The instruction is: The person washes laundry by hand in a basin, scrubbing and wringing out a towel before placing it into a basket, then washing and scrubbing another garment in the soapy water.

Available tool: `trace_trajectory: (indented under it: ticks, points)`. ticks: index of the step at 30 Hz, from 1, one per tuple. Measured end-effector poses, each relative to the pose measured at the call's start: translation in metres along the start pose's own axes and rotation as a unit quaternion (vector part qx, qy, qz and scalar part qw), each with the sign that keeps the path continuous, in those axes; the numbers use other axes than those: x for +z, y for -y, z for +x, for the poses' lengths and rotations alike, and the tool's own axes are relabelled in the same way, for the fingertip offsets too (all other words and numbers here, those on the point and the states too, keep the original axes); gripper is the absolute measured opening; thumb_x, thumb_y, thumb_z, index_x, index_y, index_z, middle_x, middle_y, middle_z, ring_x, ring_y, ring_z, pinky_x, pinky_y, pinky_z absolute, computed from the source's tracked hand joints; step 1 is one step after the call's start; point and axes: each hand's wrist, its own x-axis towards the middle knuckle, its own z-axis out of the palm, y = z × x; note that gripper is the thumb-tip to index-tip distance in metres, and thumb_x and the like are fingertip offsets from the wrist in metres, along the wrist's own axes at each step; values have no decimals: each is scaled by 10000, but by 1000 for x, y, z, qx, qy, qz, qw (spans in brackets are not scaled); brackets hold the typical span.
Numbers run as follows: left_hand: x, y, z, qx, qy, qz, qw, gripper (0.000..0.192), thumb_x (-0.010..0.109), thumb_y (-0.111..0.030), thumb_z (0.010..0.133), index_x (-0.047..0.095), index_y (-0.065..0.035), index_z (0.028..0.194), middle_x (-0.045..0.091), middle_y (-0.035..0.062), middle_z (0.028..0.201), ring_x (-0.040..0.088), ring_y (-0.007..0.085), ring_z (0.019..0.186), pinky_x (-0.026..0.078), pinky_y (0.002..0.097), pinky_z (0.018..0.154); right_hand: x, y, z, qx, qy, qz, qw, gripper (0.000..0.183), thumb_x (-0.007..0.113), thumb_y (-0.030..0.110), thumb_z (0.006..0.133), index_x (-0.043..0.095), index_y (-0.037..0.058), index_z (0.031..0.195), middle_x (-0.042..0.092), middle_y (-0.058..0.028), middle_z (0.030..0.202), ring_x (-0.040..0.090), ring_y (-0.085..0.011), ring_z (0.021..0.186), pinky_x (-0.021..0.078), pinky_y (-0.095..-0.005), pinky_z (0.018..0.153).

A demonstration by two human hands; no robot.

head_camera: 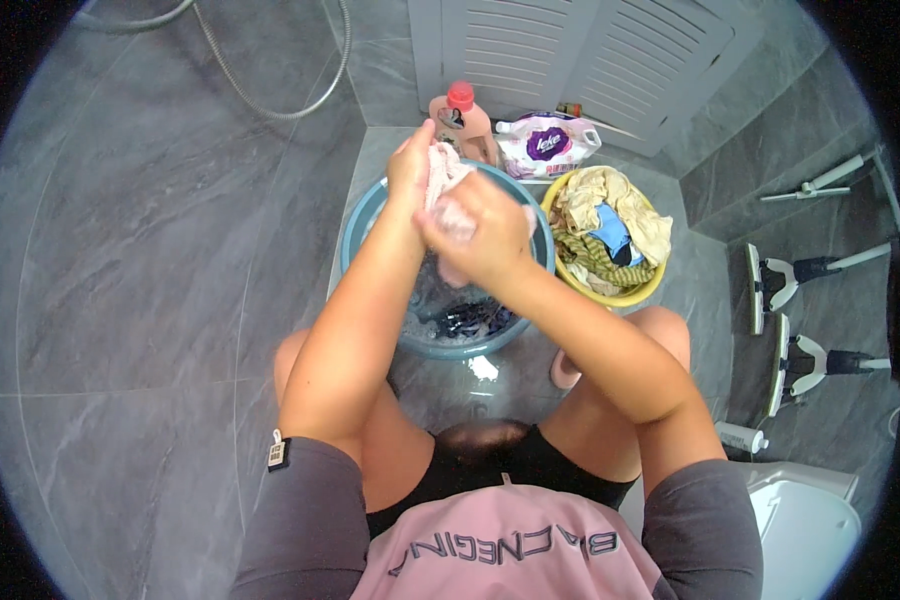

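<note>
Both hands are together above a round blue plastic basin (350,241) that holds water, suds and dark wet cloth (469,319). A pale pink wet cloth (444,171) lies between them. My left hand (414,161) is upright, with the cloth against its palm and its fingers extended. My right hand (487,229), slightly blurred, is curled round a bunched part of the same cloth. Some of the pink cloth hangs below the right hand towards the water.
A yellow basin (630,298) heaped with clothes stands right of the blue one. Behind are a pink bottle (480,135) with a red cap and a white-and-purple detergent pack (547,146). Two mop heads (755,289) (778,365) and a toilet (806,532) are at the right.
</note>
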Motion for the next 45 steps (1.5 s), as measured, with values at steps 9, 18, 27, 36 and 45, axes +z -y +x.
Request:
trace_trajectory:
  ticks: [9, 18, 27, 36, 45]
  points:
    - [45, 31, -26, -62, -2, 1, 998, 308, 515, -347, 874, 585, -58, 950, 642, 108, 890, 631, 231, 779, 522, 379, 698, -10, -62, 31, 246, -84, 38, 965, 233, 695, 206, 724, 579, 9, 683, 572, -134, 637, 538, -295, 530, 446, -347, 501]
    - [18, 24, -11, -55, 28, 5, 998, 286, 503, -315, 871, 577, -40, 865, 620, 94, 815, 615, 208, 704, 505, 334, 599, 5, -33, 8, 116, -13, 65, 991, 208, 698, 229, 709, 631, 37, 754, 615, -129, 658, 613, -235, 594, 480, -320, 561]
    - [11, 0, -25, -109, 36, 58, 992, 330, 439, -310, 896, 556, -3, 933, 619, 130, 845, 620, 240, 716, 520, 383, 641, 3, -10, 6, 122, 32, -13, 992, 281, 713, 290, 678, 644, 42, 792, 645, -152, 721, 641, -284, 650, 496, -361, 603]
    - [36, 34, -35, -53, 94, 35, 994, 350, 445, -329, 904, 565, -29, 1039, 647, 85, 939, 639, 201, 804, 508, 326, 634, -5, -133, 22, 393, -35, 158, 905, 277, 634, 283, 818, 637, 6, 813, 642, -48, 767, 578, -124, 663, 458, -276, 600]
    - [28, -34, -54, 139, 122, 78, 980, 229, 511, -28, 857, 456, -1, 1077, 566, 131, 1016, 594, 230, 906, 527, 342, 724, -8, -130, 2, 362, 27, 164, 917, 605, 578, 419, 840, 461, -18, 1243, 550, -175, 1155, 516, -264, 1084, 390, -340, 917]
